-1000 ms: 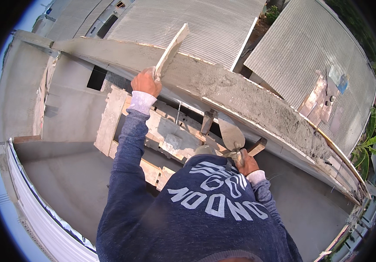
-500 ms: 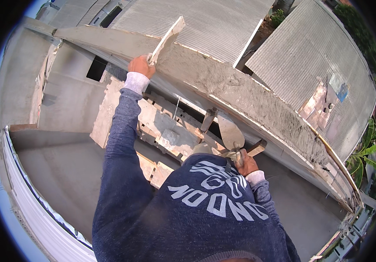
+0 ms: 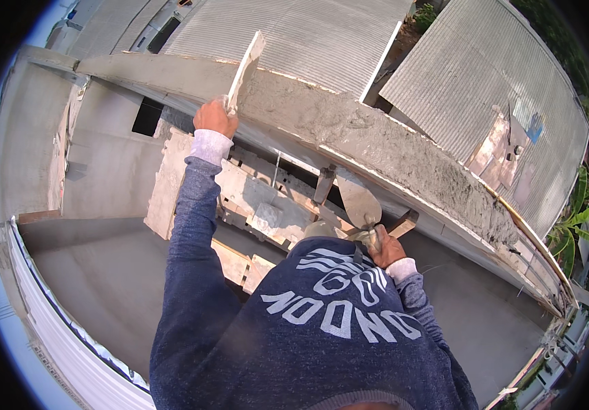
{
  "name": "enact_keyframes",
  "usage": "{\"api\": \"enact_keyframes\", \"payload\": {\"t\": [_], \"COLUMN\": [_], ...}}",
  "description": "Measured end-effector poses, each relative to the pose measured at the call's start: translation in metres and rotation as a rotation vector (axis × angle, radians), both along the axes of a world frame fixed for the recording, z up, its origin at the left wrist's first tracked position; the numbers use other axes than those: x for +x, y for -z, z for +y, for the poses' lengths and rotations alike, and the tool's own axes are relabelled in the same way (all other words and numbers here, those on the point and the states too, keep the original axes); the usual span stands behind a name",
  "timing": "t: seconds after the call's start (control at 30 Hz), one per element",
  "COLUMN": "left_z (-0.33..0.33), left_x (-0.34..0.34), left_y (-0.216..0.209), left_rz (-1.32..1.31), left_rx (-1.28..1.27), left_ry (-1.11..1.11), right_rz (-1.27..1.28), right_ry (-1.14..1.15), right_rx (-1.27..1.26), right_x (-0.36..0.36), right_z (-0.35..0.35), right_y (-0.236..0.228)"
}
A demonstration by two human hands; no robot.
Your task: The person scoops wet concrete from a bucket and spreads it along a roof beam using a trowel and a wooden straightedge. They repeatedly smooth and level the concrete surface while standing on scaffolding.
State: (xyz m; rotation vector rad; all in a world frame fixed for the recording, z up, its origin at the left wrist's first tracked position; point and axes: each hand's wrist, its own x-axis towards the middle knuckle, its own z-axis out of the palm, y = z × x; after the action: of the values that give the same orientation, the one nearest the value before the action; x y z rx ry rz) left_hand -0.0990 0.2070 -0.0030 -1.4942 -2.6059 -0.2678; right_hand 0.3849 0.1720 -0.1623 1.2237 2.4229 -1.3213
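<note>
In the head view, a flat wooden float (image 3: pixel 245 72) is gripped at its lower end by the left hand (image 3: pixel 214 116), whose fingers are clenched around it, and the board is held upright against the top of a long concrete parapet wall (image 3: pixel 349 130) that crosses the picture from upper left to lower right. A pointed trowel (image 3: pixel 359 199) is grasped by the right hand (image 3: pixel 385 247) close to the chest, fingers closed on its handle, blade pointing up toward the wall and apparently bare of mortar. The wall's crown is coated with rough grey mortar over much of its visible length; to the right of the float the surface looks coarse and lumpy, so it is judged laid on but not yet smoothed. To the left of the float the top appears flatter and more even, though the fisheye bend makes this hard to confirm. Wooden formwork planks (image 3: pixel 267 205) lie below the wall, just in front of the body, and corrugated metal roofs (image 3: pixel 322 34) are seen beyond it. The levelling is judged partly done, with the right-hand stretch left.
</note>
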Motion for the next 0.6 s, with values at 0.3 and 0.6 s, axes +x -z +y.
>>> {"api": "enact_keyframes", "payload": {"t": [0.3, 0.6], "left_z": [-0.007, 0.006], "left_x": [0.134, 0.175], "left_y": [0.003, 0.005], "left_rz": [-0.256, -0.276], "left_rx": [0.101, 0.113], "left_ry": [0.289, 0.550], "right_rz": [0.010, -0.038], "right_ry": [0.044, 0.029], "right_rx": [-0.004, -0.055], "right_x": [-0.003, -0.010], "right_z": [-0.005, 0.002], "right_y": [0.008, -0.011]}}
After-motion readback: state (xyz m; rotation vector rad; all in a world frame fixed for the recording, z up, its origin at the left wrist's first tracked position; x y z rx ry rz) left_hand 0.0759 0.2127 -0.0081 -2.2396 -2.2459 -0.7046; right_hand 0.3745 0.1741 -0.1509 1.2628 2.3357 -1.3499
